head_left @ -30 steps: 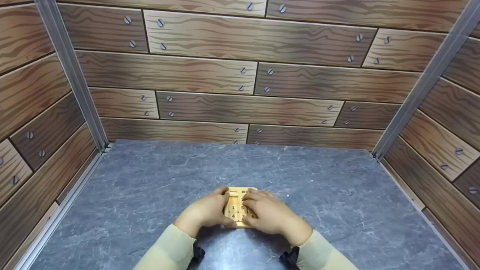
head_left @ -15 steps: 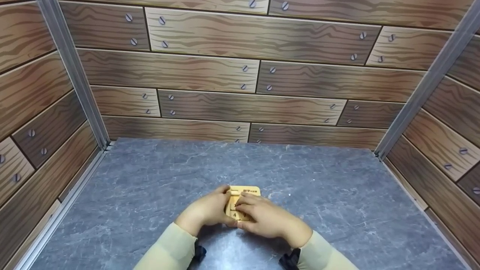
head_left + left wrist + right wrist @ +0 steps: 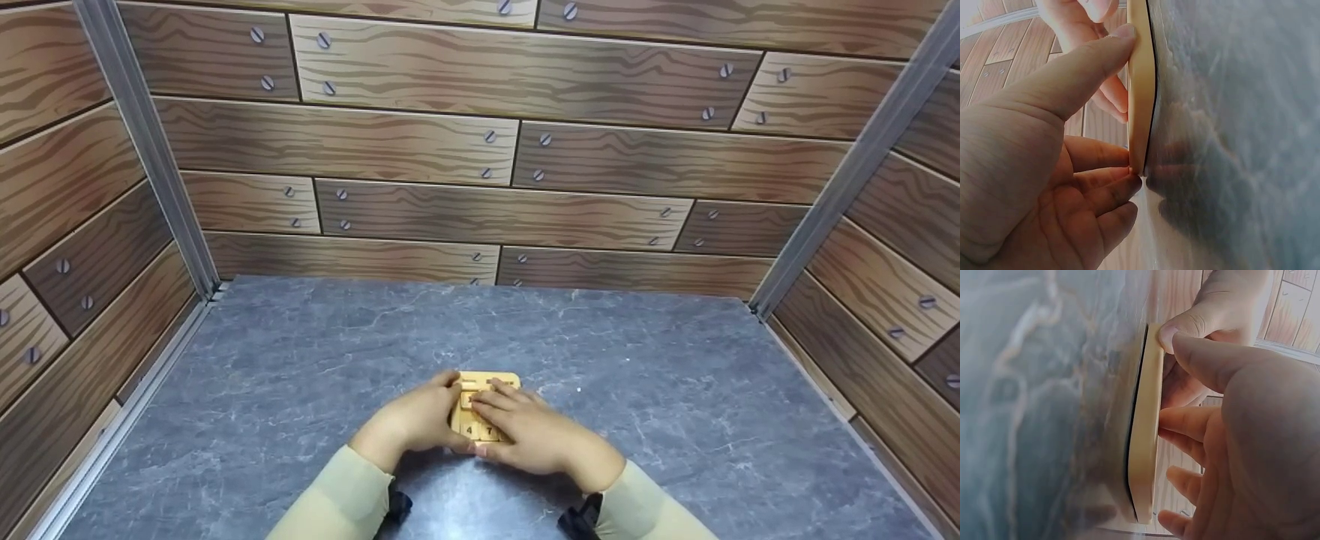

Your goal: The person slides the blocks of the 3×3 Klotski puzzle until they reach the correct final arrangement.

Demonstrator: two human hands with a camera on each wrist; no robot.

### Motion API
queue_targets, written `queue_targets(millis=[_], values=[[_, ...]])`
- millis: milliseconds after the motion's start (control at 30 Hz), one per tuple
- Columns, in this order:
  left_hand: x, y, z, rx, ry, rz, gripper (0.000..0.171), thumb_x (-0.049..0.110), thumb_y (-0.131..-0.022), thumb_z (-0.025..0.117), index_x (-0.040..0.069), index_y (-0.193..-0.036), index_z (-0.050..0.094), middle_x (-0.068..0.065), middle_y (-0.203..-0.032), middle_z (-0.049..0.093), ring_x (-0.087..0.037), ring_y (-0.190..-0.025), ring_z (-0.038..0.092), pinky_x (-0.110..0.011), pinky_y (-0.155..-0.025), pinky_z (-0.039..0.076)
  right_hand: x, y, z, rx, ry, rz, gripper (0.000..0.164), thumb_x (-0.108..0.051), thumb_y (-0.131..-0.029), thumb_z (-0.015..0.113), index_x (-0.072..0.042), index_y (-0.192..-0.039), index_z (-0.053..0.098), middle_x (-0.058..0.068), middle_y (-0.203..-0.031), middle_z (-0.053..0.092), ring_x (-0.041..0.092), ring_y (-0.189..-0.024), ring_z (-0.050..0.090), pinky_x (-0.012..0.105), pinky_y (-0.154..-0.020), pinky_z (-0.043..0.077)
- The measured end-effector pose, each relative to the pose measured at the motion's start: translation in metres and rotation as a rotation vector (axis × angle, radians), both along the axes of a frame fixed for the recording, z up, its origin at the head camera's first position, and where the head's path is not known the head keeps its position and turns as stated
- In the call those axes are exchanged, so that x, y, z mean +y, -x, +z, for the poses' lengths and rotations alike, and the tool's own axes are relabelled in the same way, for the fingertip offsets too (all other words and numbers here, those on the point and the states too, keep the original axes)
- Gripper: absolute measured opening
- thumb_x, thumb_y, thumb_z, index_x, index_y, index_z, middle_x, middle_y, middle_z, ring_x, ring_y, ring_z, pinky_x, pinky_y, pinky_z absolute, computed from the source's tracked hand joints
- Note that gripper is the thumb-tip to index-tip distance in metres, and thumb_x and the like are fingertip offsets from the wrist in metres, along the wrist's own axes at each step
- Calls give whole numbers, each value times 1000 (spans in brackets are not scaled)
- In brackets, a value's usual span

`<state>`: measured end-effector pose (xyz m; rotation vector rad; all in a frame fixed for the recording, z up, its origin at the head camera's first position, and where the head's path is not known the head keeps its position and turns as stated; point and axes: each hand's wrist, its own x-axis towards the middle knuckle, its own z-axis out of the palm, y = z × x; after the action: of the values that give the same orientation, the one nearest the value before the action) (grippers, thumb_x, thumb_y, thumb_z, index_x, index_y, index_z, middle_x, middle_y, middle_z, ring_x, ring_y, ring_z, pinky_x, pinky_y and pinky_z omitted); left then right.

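A yellow sliding number puzzle (image 3: pixel 489 377) lies on the table in front of the person, its tiles 4 and 7 readable in the head view. My left hand (image 3: pixel 411 418) grips its left side, with the thumb along the near edge and fingertips at the far left corner. Over the right part of the board, my right hand (image 3: pixel 538 433) touches a tile (image 3: pixel 468 399) in the upper left slot with a fingertip. The right thumb sits at the near edge beside the left thumb. Most other tiles are hidden under the right hand. Both wrist views show the puzzle's side wall (image 3: pixel 1145 427).
The dark marbled tabletop (image 3: pixel 337 337) stretches around the puzzle. Wood-plank panels (image 3: pixel 420 150) stand at the back and both sides, with metal posts (image 3: pixel 161 172) at the corners. A tiny white speck (image 3: pixel 579 389) lies right of the hands.
My right hand has shifted left over the board, its fingers then reaching farther away. A tile now fills the upper left slot, vacant one second ago. My left hand keeps its grip.
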<state>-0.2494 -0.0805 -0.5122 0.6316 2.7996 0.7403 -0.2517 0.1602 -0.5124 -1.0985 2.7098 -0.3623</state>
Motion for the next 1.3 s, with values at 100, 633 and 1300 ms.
queue_targets(millis=[100, 633, 1300], values=[[-1, -1, 1, -5, 1, 6, 106, 46, -84, 99, -8, -163, 53, -25, -179, 42, -46, -162, 51, -58, -136, 44, 0, 0, -1, -17, -5, -3, 81, -65, -111, 58, -17, -175, 45, 2, -186, 38, 39, -177, 24, 73, -142, 19], [-3, -3, 2, -17, -4, 21, 105, 43, -84, 99, -7, -164, 52, -23, -181, 40, -46, -162, 50, -59, -136, 44, -7, -9, 8, 41, 3, 51, 71, -55, -109, 67, -17, -169, 55, 4, -180, 48, 33, -171, 40, 66, -141, 30], [-1, -3, 2, -11, -16, 17, 108, 43, -83, 99, -8, -164, 51, -24, -181, 40, -47, -160, 52, -59, -135, 45, -10, -27, 21, 180, -112, 131, 52, -45, -108, 72, -19, -152, 72, 2, -162, 67, 31, -158, 58, 58, -137, 42]])
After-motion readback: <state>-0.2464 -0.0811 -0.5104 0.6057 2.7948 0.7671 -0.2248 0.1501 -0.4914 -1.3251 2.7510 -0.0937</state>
